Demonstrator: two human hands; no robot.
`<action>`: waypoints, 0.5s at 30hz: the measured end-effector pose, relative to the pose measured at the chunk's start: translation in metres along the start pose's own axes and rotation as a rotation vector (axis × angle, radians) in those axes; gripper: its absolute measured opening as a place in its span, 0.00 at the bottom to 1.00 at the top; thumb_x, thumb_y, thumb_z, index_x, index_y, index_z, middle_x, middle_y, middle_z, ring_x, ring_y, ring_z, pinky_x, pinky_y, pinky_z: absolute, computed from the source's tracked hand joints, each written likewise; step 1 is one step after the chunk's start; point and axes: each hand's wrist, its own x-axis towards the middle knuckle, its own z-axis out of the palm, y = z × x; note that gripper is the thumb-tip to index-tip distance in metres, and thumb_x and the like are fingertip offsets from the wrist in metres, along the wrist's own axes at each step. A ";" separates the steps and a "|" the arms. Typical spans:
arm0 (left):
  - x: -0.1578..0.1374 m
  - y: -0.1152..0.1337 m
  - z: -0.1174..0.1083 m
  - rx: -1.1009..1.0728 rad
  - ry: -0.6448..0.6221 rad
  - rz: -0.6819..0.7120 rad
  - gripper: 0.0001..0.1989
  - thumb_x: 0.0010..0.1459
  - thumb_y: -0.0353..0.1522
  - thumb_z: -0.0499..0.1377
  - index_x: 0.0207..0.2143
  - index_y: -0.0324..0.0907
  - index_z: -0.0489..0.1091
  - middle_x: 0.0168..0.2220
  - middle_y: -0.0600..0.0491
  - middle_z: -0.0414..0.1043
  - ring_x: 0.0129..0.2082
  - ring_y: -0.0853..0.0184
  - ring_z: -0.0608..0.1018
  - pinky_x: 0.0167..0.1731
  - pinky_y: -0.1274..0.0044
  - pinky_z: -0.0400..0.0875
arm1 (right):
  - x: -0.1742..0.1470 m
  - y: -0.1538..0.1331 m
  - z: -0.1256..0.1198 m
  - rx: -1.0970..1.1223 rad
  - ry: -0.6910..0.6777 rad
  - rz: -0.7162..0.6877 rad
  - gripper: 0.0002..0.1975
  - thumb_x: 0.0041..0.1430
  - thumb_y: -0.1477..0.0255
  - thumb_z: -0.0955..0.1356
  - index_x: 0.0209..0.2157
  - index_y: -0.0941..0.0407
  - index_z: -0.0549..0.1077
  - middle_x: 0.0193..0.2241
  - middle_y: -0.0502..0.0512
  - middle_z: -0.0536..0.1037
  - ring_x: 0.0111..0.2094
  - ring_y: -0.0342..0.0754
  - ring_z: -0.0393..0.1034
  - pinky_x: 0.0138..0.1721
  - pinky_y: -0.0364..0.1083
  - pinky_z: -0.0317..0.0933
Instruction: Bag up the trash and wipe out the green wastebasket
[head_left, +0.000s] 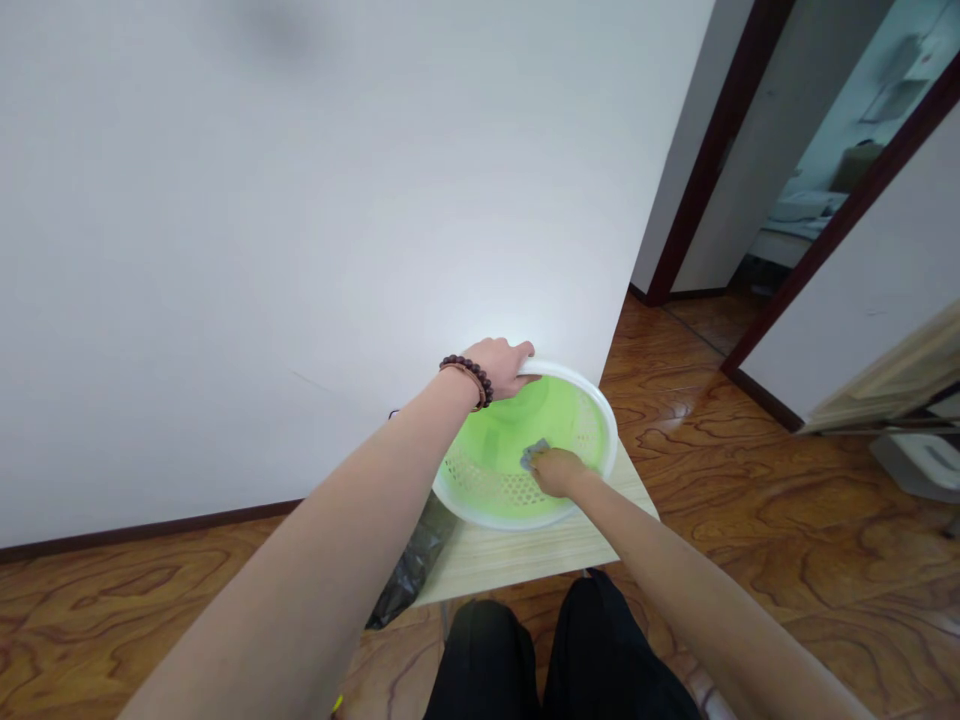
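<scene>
A green plastic basket [491, 425] with a white rim and perforated sides is tilted over a small wooden table [525, 555]. My left hand [501, 366], with a beaded bracelet at its wrist, is closed around the far edge of the rim. Inside the basket, my right hand [556, 470] is closed on a small grey cloth [534, 453] near the inner wall. Part of the cloth is hidden by the fingers.
A dark plastic bag [412, 565] hangs at the table's left edge. Behind the table rises a white wall [300, 250]. To the right, a doorway with a dark red frame [712, 170] opens from the wood-patterned floor [705, 430]. My knees [491, 650] are close below the table.
</scene>
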 end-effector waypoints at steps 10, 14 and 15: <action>0.020 -0.007 -0.013 -0.066 0.022 -0.159 0.20 0.53 0.43 0.46 0.45 0.47 0.65 0.37 0.48 0.70 0.36 0.62 0.73 0.34 0.75 0.65 | -0.004 0.013 -0.010 -0.028 0.030 -0.070 0.18 0.57 0.70 0.57 0.45 0.61 0.69 0.44 0.64 0.71 0.45 0.53 0.65 0.45 0.50 0.56; 0.023 -0.012 -0.004 -0.159 0.042 -0.202 0.16 0.50 0.40 0.48 0.41 0.52 0.67 0.33 0.53 0.71 0.33 0.64 0.73 0.31 0.76 0.65 | 0.004 0.005 0.000 -0.027 0.079 -0.082 0.19 0.56 0.73 0.58 0.49 0.61 0.66 0.49 0.64 0.68 0.51 0.52 0.58 0.50 0.49 0.51; 0.023 -0.012 -0.002 -0.179 0.036 -0.213 0.15 0.49 0.40 0.49 0.39 0.52 0.67 0.32 0.54 0.71 0.32 0.64 0.73 0.30 0.76 0.65 | 0.007 0.001 0.004 -0.026 0.101 -0.059 0.20 0.56 0.74 0.57 0.49 0.62 0.66 0.49 0.64 0.67 0.52 0.52 0.57 0.51 0.49 0.50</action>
